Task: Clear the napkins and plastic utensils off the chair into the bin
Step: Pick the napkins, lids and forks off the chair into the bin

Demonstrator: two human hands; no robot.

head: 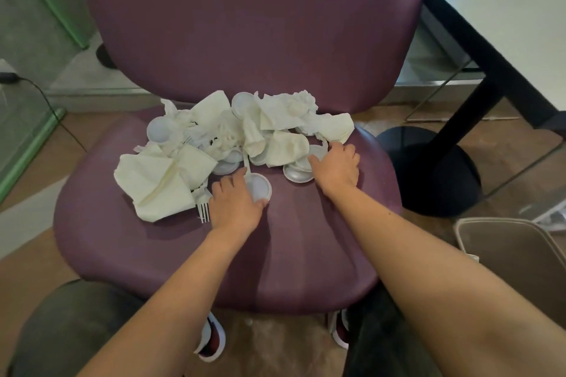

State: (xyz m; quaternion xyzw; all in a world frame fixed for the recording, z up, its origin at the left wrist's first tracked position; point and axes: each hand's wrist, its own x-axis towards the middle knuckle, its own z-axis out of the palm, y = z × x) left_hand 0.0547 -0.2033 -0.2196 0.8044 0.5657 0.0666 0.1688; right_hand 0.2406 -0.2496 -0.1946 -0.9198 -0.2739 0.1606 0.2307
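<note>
Bin cut off at right, napkins burying utensils

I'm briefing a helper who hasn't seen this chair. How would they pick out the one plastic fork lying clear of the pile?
On the purple chair seat, go to the big folded napkin at the pile's near-left corner. The white plastic fork pokes out from under its right edge, just left of the left hand. Unlike the round lids nearby, it shows bare tines pointing toward the seat's front.

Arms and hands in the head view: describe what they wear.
Both forearms are bare right to the frame's edge; no sleeves show. The left hand and the right hand carry no gloves, and no rings, watch or wristbands are visible. Nothing marks either arm.
</note>
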